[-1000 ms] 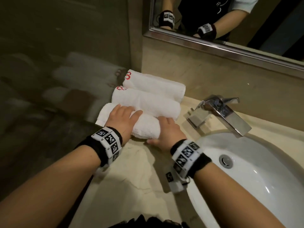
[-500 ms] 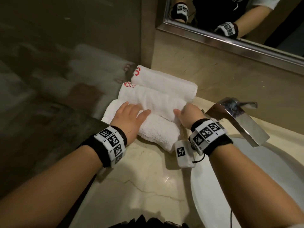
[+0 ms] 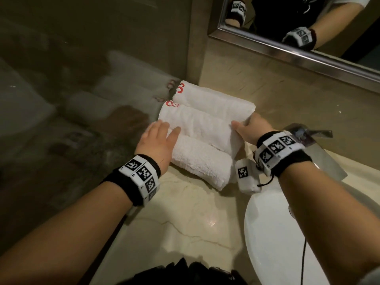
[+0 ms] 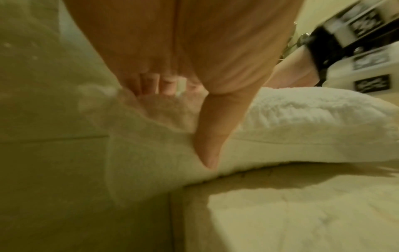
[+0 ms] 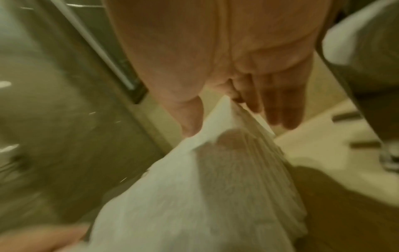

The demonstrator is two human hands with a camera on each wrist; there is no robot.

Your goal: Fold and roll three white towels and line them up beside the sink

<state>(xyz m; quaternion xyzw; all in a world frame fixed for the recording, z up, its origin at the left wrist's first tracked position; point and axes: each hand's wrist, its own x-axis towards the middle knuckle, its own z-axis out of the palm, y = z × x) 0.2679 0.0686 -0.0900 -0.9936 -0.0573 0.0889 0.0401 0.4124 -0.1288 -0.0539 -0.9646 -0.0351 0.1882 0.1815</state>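
Observation:
Three rolled white towels lie side by side on the marble counter [image 3: 174,223], left of the sink [image 3: 267,233]. The far towel [image 3: 213,101] and the middle towel [image 3: 199,124] show red embroidery at their left ends. My left hand [image 3: 162,132] lies flat, fingers straight, on the left end of the near towel [image 3: 201,161], reaching the middle one. In the left wrist view the left hand [image 4: 194,102] presses into terry cloth [image 4: 302,119]. My right hand [image 3: 248,128] stands against the middle towel's right end, thumb on top. The right wrist view shows the right hand [image 5: 237,102] with straight fingers along that towel's end [image 5: 215,170].
A chrome faucet [image 3: 320,145] stands just right of my right wrist, behind the basin. A framed mirror [image 3: 308,27] hangs above the back wall. A glossy dark panel [image 3: 82,99] on the left borders the counter and reflects the towels.
My right hand left the near towel's right end and went to the middle towel's right end. My left hand slid a little forward along the towels' left ends.

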